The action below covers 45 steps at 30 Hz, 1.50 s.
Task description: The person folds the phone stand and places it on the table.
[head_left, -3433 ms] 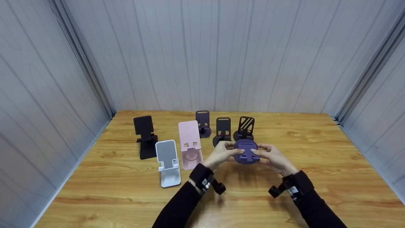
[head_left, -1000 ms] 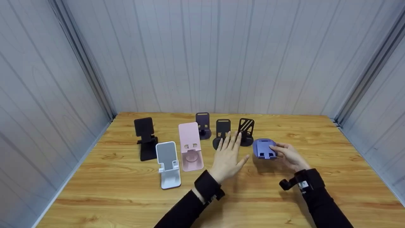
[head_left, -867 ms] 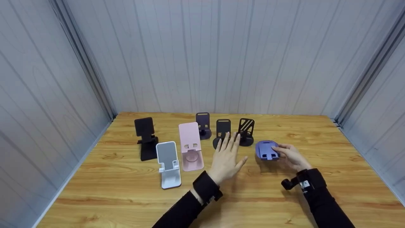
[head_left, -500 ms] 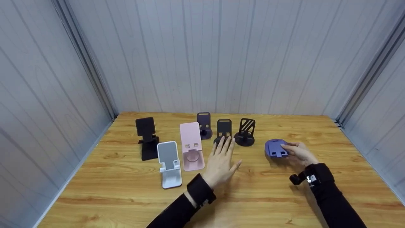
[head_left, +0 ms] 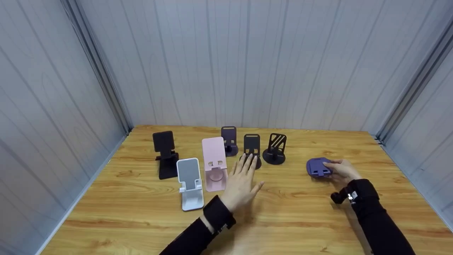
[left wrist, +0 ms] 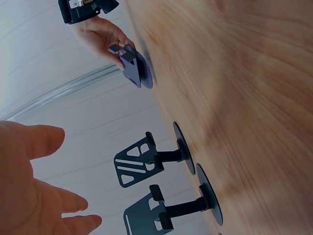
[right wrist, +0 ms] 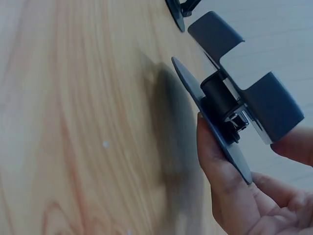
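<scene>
A folded purple phone stand (head_left: 317, 166) with a round base is in my right hand (head_left: 344, 170), over the right part of the table. In the right wrist view, thumb and fingers pinch the phone stand (right wrist: 276, 105) from either side, and its shadow falls on the wood below. My left hand (head_left: 240, 184) is held out flat with fingers spread and thumb apart, holding nothing. In the head view its fingertips overlap the base of a dark grey phone stand (head_left: 252, 143). The left wrist view shows part of the left hand (left wrist: 34, 191) beside two upright stands.
A black phone stand with slanted slots (head_left: 276, 147) and a dark purple one (head_left: 229, 136) stand at the back. Further left are a pink stand (head_left: 213, 152), a white stand (head_left: 189, 173) and a black stand (head_left: 164, 145). Panelled walls (head_left: 226, 63) border the wooden table (head_left: 283, 226).
Both hands held the purple phone stand at first; the left hand has let go and drawn left. The right hand has carried the stand to the right, its back plate now folded down.
</scene>
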{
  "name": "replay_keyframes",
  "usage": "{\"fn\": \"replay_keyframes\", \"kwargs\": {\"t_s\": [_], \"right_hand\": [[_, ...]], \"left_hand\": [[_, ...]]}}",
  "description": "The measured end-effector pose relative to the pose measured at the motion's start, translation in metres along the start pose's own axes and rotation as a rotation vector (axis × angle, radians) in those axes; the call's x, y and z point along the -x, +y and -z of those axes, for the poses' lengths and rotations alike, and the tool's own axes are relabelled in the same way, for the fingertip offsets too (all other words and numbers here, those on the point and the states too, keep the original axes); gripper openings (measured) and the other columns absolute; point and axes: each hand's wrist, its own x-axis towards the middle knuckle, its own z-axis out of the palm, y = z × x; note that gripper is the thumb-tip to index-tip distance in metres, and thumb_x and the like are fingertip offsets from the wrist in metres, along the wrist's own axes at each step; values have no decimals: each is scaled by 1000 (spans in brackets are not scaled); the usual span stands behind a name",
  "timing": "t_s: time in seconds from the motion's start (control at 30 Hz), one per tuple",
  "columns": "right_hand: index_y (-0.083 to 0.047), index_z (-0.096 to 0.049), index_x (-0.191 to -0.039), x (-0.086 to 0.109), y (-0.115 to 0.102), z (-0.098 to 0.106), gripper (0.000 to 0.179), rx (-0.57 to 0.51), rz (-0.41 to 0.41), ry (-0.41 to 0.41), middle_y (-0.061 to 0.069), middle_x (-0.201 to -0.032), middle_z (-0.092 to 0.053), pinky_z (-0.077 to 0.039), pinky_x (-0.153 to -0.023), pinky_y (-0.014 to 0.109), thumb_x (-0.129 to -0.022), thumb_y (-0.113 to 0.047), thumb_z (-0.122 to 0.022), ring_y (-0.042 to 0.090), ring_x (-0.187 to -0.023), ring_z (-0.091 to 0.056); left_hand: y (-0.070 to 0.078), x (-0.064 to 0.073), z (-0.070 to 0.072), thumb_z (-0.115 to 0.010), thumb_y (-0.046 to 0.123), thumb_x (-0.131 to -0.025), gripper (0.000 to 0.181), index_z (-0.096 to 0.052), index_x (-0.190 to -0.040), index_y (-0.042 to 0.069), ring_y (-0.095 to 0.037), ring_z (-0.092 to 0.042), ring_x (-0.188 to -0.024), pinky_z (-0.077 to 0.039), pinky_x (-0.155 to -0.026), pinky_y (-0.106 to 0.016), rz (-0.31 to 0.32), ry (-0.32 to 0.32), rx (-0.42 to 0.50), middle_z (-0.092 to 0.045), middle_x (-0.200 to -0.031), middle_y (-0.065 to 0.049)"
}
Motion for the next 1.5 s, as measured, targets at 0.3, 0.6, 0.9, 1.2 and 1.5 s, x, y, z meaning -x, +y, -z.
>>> {"fn": "replay_keyframes", "kwargs": {"t_s": [0.3, 0.6, 0.9, 1.2, 1.5], "right_hand": [[21, -10, -159, -8, -4, 7, 73, 150, -43, 72, -7, -84, -61, -54, -70, 17, -111, -15, -52, -1, -72, -60], [22, -40, -149, -11, -7, 5, 66, 432, -9, 144, 41, -136, -55, -59, -96, 38, -107, -22, -62, 42, -118, -62], [26, -51, -137, -13, -9, -4, 61, 699, 88, 218, 48, -139, -51, -56, -98, 57, -104, -24, -65, 58, -122, -57], [22, -69, -114, -17, -11, -7, 56, 818, 174, 286, 43, -114, -67, -61, -86, 55, -96, -30, -76, 53, -100, -67], [25, -69, -105, -7, -17, -16, 42, 856, 197, 293, 41, -102, -70, -60, -83, 57, -98, -16, -72, 52, -92, -69]], "left_hand": [[-3, -2, -1, -57, 43, -107, 76, -33, -164, -1, -36, -27, -160, -25, -130, -53, 18, -8, 7, -34, -170, -19], [-5, -2, 1, -57, 41, -108, 75, -32, -164, -1, -36, -25, -160, -24, -131, -53, 22, -24, 27, -33, -170, -20], [-4, 0, 3, -54, 45, -109, 75, -32, -164, -1, -36, -24, -160, -23, -131, -52, 21, -32, 26, -32, -171, -19], [-5, -2, 2, -54, 45, -109, 75, -32, -164, -1, -35, -26, -160, -26, -130, -51, 11, -29, 0, -32, -171, -19], [-5, -3, 0, -55, 45, -108, 76, -33, -164, -1, -35, -26, -160, -25, -130, -51, 22, -33, 12, -33, -171, -20]]}}
